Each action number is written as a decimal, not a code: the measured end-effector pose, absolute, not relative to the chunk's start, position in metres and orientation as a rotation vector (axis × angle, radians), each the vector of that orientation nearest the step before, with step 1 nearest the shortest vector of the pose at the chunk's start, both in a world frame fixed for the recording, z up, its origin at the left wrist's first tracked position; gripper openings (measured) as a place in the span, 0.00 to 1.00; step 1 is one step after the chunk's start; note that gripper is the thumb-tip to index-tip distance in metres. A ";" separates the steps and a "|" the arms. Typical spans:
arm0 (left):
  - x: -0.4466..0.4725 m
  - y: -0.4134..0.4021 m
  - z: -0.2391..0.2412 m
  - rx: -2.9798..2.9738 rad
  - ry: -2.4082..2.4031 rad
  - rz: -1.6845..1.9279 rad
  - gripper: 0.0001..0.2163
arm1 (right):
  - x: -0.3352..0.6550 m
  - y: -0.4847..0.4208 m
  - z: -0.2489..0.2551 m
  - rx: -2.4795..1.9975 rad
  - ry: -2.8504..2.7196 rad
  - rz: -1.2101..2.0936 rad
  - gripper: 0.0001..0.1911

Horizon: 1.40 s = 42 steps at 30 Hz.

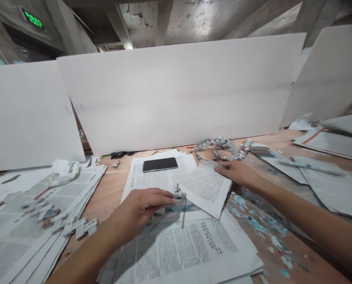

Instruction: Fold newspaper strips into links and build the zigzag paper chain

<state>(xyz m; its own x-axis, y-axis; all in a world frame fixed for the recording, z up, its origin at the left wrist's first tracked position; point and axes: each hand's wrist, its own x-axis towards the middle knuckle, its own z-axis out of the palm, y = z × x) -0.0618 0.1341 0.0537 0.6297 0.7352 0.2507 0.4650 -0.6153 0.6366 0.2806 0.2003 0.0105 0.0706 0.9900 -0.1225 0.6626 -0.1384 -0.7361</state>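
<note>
While the left hand (146, 205) pinches a small folded paper piece (177, 194) beside a clear ruler (182, 207) and the right hand (236, 173) lies open on a newspaper sheet (205, 188) mid-table, the work looks partway: a woven paper ring (217, 148) lies by the far edge, folded pieces (81, 228) near the left edge. Papers crowd the edges; bare table (110, 193) shows only between stacks, and white boards (178, 90) wall the far edge.

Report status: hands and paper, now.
Left hand on clear ruler. Right hand on printed sheet, far corner. Phone, woven paper ring beyond, untouched.
</note>
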 end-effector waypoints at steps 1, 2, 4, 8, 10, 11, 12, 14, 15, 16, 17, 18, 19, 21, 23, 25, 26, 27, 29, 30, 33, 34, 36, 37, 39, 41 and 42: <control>-0.063 0.135 0.054 2.343 0.939 0.694 0.19 | 0.282 0.201 0.010 -1.858 -1.640 0.857 0.15; -0.064 0.136 0.054 2.358 0.941 0.704 0.19 | 0.282 0.201 0.009 -1.858 -1.643 0.859 0.15; -0.067 0.139 0.054 2.393 0.950 0.722 0.19 | 0.284 0.202 0.007 -1.862 -1.646 0.866 0.15; -0.073 0.144 0.055 2.471 0.922 0.735 0.19 | 0.284 0.204 0.004 -1.895 -1.633 0.873 0.14; -0.075 0.144 0.057 2.486 0.898 0.755 0.19 | 0.284 0.205 0.003 -1.905 -1.628 0.883 0.14; -0.075 0.143 0.059 2.478 0.882 0.768 0.19 | 0.285 0.205 0.003 -1.908 -1.626 0.889 0.14; -0.074 0.142 0.061 2.463 0.862 0.770 0.19 | 0.285 0.206 0.002 -1.910 -1.622 0.896 0.14; -0.073 0.139 0.064 2.424 0.817 0.753 0.19 | 0.285 0.206 0.002 -1.912 -1.614 0.904 0.14; -0.072 0.138 0.064 2.406 0.796 0.740 0.20 | 0.286 0.206 0.002 -1.913 -1.610 0.906 0.14; -0.071 0.137 0.064 2.392 0.781 0.728 0.20 | 0.286 0.206 0.002 -1.912 -1.607 0.910 0.14; -0.070 0.136 0.064 2.380 0.767 0.719 0.21 | 0.286 0.206 0.002 -1.910 -1.605 0.914 0.14; -0.069 0.136 0.062 2.369 0.756 0.715 0.21 | 0.285 0.205 0.003 -1.907 -1.604 0.917 0.14; -0.068 0.136 0.061 2.359 0.748 0.714 0.22 | 0.285 0.205 0.003 -1.904 -1.603 0.920 0.14; -0.067 0.136 0.057 2.338 0.752 0.712 0.22 | 0.285 0.204 0.003 -1.898 -1.605 0.924 0.14; -0.067 0.137 0.055 2.325 0.761 0.711 0.23 | 0.285 0.204 0.003 -1.894 -1.608 0.922 0.15; -0.067 0.137 0.053 2.316 0.771 0.709 0.25 | 0.285 0.205 0.003 -1.891 -1.612 0.923 0.15; -0.067 0.137 0.053 2.313 0.775 0.707 0.25 | 0.285 0.205 0.003 -1.890 -1.614 0.922 0.16; -0.067 0.137 0.052 2.309 0.779 0.705 0.26 | 0.286 0.205 0.002 -1.888 -1.617 0.920 0.16; -0.067 0.137 0.051 2.304 0.790 0.705 0.25 | 0.286 0.206 0.002 -1.890 -1.621 0.911 0.15; -0.067 0.137 0.051 2.305 0.792 0.704 0.25 | 0.286 0.206 0.003 -1.892 -1.622 0.907 0.15; -0.067 0.138 0.049 2.301 0.796 0.705 0.25 | 0.286 0.206 0.003 -1.900 -1.617 0.902 0.15; -0.067 0.138 0.049 2.295 0.798 0.708 0.25 | 0.286 0.205 0.003 -1.900 -1.616 0.904 0.15; -0.068 0.139 0.050 2.276 0.798 0.721 0.23 | 0.286 0.205 0.003 -1.899 -1.615 0.905 0.16; -0.068 0.139 0.050 2.268 0.792 0.727 0.23 | 0.286 0.205 0.003 -1.898 -1.615 0.908 0.16; -0.068 0.139 0.052 2.254 0.781 0.737 0.23 | 0.285 0.205 0.003 -1.900 -1.613 0.917 0.16; -0.068 0.138 0.053 2.234 0.778 0.734 0.23 | 0.285 0.205 0.003 -1.912 -1.611 0.923 0.17; -0.068 0.137 0.054 2.221 0.780 0.728 0.24 | 0.285 0.205 0.003 -1.920 -1.613 0.922 0.16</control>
<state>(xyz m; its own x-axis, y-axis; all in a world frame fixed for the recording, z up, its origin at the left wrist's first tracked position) -0.0679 0.1374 0.0538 0.6661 0.6931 0.2755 0.3224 -0.6007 0.7316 0.2848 0.2051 0.0031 0.0852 0.9769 -0.1962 0.6645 -0.2024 -0.7194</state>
